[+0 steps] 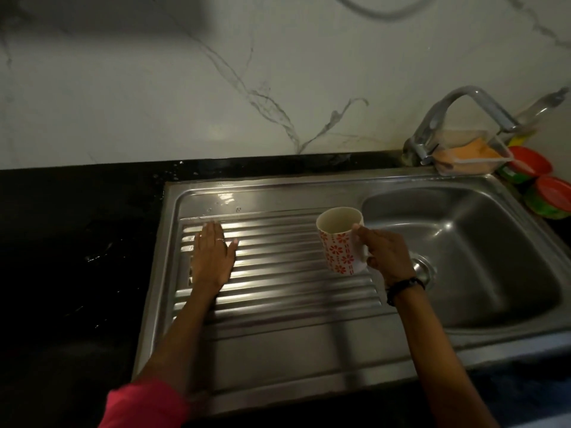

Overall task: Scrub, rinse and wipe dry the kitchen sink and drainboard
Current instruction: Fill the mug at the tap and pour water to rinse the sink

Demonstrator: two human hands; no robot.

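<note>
A steel sink unit fills the middle of the view: a ribbed drainboard on the left and a bowl on the right. My left hand lies flat on the ribs near the board's left edge, fingers straight. My right hand grips a white mug with red flower prints by its handle side. The mug is upright above the right end of the drainboard, next to the bowl. Water drops glint on the board's far strip.
A chrome tap rises at the bowl's far corner. Beside it stands a clear tub with an orange sponge. Red and green bowls sit at the right edge. Wet black counter lies left of the sink.
</note>
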